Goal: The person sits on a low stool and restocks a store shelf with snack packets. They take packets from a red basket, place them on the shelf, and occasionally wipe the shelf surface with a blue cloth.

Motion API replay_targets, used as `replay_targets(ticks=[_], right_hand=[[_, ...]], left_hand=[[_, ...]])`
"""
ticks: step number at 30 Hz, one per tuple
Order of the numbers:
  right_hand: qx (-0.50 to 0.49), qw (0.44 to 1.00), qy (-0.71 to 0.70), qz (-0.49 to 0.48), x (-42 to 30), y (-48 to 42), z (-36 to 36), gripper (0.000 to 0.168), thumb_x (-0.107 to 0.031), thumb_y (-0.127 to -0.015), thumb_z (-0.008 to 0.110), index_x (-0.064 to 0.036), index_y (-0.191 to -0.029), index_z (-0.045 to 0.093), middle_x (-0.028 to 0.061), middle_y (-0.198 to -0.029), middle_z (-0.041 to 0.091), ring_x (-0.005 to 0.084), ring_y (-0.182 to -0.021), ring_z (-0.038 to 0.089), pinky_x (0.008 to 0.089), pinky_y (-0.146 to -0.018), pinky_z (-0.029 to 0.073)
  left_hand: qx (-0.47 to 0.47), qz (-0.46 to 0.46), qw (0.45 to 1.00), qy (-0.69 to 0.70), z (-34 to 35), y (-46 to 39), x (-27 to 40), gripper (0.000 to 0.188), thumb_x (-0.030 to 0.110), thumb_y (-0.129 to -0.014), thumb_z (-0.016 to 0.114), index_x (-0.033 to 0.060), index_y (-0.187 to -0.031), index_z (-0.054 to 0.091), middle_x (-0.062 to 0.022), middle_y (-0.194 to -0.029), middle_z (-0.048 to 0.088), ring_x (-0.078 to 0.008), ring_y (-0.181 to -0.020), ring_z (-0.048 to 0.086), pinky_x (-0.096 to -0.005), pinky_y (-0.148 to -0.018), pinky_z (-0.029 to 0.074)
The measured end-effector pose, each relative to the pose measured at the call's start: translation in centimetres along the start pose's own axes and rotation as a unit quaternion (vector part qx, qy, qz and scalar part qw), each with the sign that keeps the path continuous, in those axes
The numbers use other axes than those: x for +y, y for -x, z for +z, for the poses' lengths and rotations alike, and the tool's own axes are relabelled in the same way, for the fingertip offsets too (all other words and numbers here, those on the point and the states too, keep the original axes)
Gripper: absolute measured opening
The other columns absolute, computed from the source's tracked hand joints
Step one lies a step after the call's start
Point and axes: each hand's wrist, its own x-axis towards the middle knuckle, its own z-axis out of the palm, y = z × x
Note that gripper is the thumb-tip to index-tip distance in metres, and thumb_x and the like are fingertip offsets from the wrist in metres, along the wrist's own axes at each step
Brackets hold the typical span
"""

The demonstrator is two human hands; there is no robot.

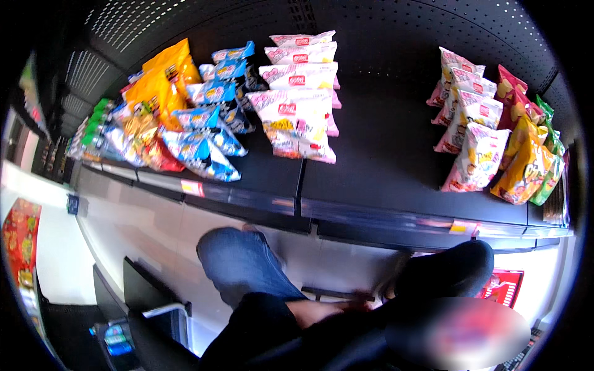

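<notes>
Low in the view, my left hand (pixel 325 311) reaches out of a dark sleeve between my bent knees. Its fingers are dim and blurred, so any grip is unclear; a dark bar (pixel 336 294) lies just beyond it. My right hand is out of view. Before me is a black shelf (pixel 371 167) of snack bags. White-and-pink bags (pixel 297 123) stand in a row at the middle, and more white-and-pink bags (pixel 478 157) form a row on the right. Blue-and-white bags (pixel 202 153) and large yellow bags (pixel 158 95) crowd the left.
Yellow bags (pixel 524 162) and green bags (pixel 552 171) fill the shelf's right end. Price labels (pixel 192 188) line its front edge. A red crate (pixel 506 283) sits beyond my right knee (pixel 450 269). At lower left, blue packages (pixel 117 341) lie near a dark panel (pixel 148 287).
</notes>
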Motion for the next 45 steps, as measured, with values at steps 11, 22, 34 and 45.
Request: replay_targets(ticks=[11, 22, 34, 45], right_hand=[[0.028, 0.997, 0.042, -0.062, -2.1, -0.5, 0.3, 0.045, -0.029, -0.1, 0.058, 0.003, -0.132, 0.056, 0.0292, -0.11, 0.07, 0.0452, -0.096, 0.07, 0.0533, -0.082, 0.054], [0.023, 0.995, 0.068, -0.065, -1.8, -0.7, -0.2, 0.05, -0.026, -0.097, 0.058, -0.001, -0.14, 0.055, 0.03, -0.104, 0.071, 0.0455, -0.093, 0.071, 0.0547, -0.08, 0.056], [0.086, 0.994, 0.009, -0.073, -3.2, 0.1, -0.9, 0.042, -0.035, -0.101, 0.057, -0.005, -0.129, 0.064, 0.0281, -0.093, 0.072, 0.0471, -0.087, 0.07, 0.0575, -0.075, 0.054], [0.016, 1.0, 0.006, 0.012, -4.7, 1.1, -2.5, 0.041, -0.028, -0.098, 0.057, -0.013, -0.135, 0.063, 0.0278, -0.098, 0.072, 0.0467, -0.091, 0.07, 0.0553, -0.079, 0.054]], left_hand=[[0.003, -0.016, 0.999, -0.049, 2.6, -2.2, 2.1, 0.025, 0.026, -0.092, 0.057, 0.0064, -0.104, 0.067, -0.0136, -0.099, 0.068, -0.0249, -0.091, 0.062, -0.041, -0.086, 0.047], [0.023, -0.002, 0.998, -0.052, 3.7, -2.9, 1.5, 0.021, 0.024, -0.089, 0.06, 0.0068, -0.097, 0.069, -0.0123, -0.092, 0.068, -0.0237, -0.085, 0.061, -0.0415, -0.081, 0.048], [-0.008, 0.05, 0.997, -0.055, 3.5, -4.9, 0.4, 0.017, 0.022, -0.085, 0.063, 0.0072, -0.09, 0.07, -0.0109, -0.084, 0.069, -0.0225, -0.079, 0.061, -0.0419, -0.077, 0.048], [-0.025, 0.073, 0.993, -0.087, 7.7, -7.9, -5.8, 0.014, 0.02, -0.082, 0.066, 0.0076, -0.083, 0.072, -0.0097, -0.077, 0.069, -0.0214, -0.073, 0.061, -0.0423, -0.072, 0.049]])
